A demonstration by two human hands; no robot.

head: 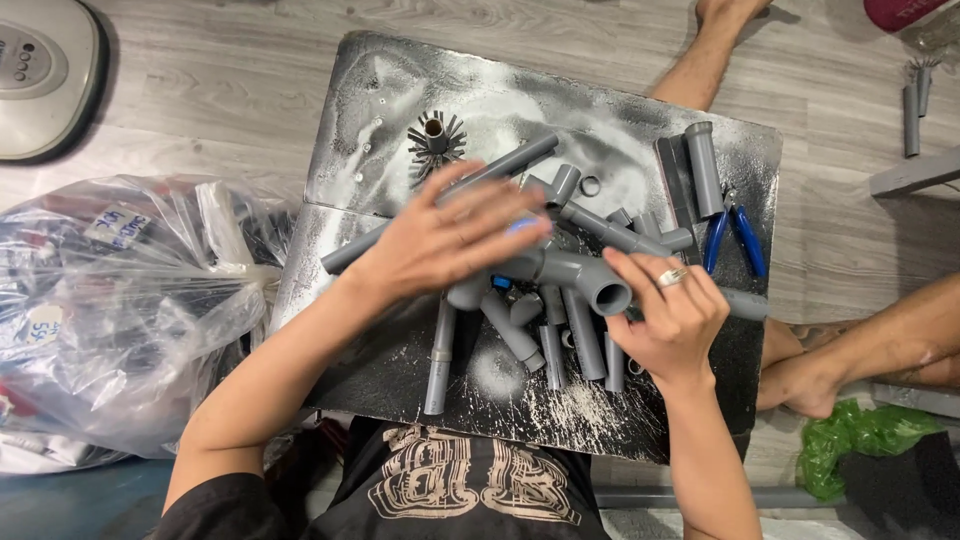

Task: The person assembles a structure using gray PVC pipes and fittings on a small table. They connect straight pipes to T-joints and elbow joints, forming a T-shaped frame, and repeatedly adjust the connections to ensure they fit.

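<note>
Far out to the left of both hands lies a clear plastic bag [120, 300] stuffed with odds and ends, on the wooden floor [230, 80]. The left hand [450, 245] lies flat and spread, fingers loose, over a heap of grey pipes, gripping nothing that shows; a long pipe [440, 200] runs slantwise under its fingers. Just beyond its fingertips stands a spiky round part [436, 140] on the dusty black board [350, 330]. Between the hands sits a grey elbow joint [590, 280], its open mouth touching the right hand [672, 315], whose fingers curl round it. To seat a pipe well, I judge the joint needs holding steady and square. Beyond the right hand lie blue-handled pliers [735, 235].
</note>
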